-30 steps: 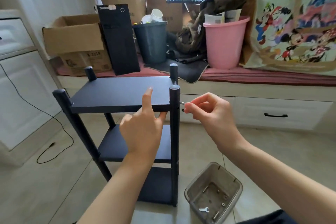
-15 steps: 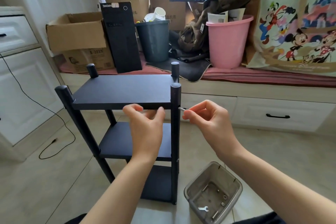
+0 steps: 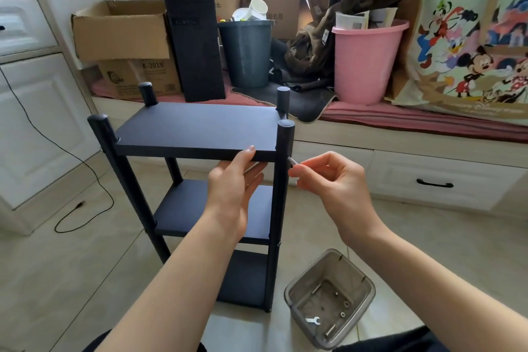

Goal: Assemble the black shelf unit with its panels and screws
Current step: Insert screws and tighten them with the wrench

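**Both hands at the top tier of the black shelf unit**

The black shelf unit (image 3: 197,134) stands upright on the pale tiled floor (image 3: 71,280), its long axis vertical. It has three flat panels stacked between four round posts, and its wider front edge faces the person. Behind it runs a low window bench with a red cushion (image 3: 414,120) and white drawers below. The bench is crowded with cardboard boxes (image 3: 120,31), a black computer tower (image 3: 194,43), a dark bin (image 3: 245,54), a pink bucket (image 3: 367,63) and a large cartoon-printed bag (image 3: 471,46). A white cabinet (image 3: 34,111) stands at the left, and a black cable (image 3: 71,163) trails from it across the floor.

The left hand (image 3: 231,191) is open with relaxed, fairly straight fingers. Its thumb tip lies against the front edge of the top panel (image 3: 197,126), near the front right post (image 3: 281,203), and the fingers reach under that panel.

The right hand (image 3: 334,183) has its fingers curled, with thumb and forefinger pinching a small silver tool or screw (image 3: 293,161). The piece is too small to identify. It points up and to the left, and its tip meets the right side of the front right post at the level of the top panel.

On the floor by the unit's front right foot sits a clear plastic container (image 3: 328,297), tilted. It holds a small white spanner (image 3: 313,320) and a few loose metal fittings.
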Tool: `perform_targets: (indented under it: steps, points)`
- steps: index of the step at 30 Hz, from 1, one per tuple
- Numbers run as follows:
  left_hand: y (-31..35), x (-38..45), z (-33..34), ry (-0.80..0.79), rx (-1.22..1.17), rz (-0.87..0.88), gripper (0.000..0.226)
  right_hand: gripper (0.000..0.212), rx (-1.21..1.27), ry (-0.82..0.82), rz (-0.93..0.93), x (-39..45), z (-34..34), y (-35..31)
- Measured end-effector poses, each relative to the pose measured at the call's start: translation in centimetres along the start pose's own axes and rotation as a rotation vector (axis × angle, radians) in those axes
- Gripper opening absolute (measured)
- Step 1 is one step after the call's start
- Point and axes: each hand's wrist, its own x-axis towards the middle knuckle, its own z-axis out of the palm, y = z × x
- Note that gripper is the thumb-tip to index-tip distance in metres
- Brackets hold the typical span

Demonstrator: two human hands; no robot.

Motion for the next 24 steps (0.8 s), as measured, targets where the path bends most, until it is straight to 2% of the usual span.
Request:
perform_targets:
  steps: [5, 8, 10, 13, 18, 24]
  points:
    - [-0.5, 0.0, 0.4, -0.136, 0.007, 0.026, 0.033, 0.014, -0.042, -0.001, -0.085, 0.2, 0.0, -0.3]
    - [-1.0, 0.2, 0.3, -0.112, 0.108, 0.07, 0.039, 0.017, -0.122, -0.001, -0.152, 0.3, 0.1, -0.3]
    - [-1.3, 0.4, 0.2, -0.094, 0.138, 0.087, 0.035, 0.016, -0.157, -0.012, -0.177, 0.3, 0.2, -0.2]
    - [-1.5, 0.6, 0.2, -0.092, 0.137, 0.106, 0.025, 0.017, -0.176, -0.018, -0.182, 0.1, 0.2, -0.1]
    - [-1.6, 0.8, 0.2, -0.089, 0.108, 0.125, 0.034, 0.016, -0.178, -0.029, -0.171, 0.2, -0.1, 0.0]
    - [-1.6, 0.9, 0.1, -0.097, 0.084, 0.139, 0.027, 0.013, -0.129, -0.054, -0.169, 0.1, -0.1, 0.2]
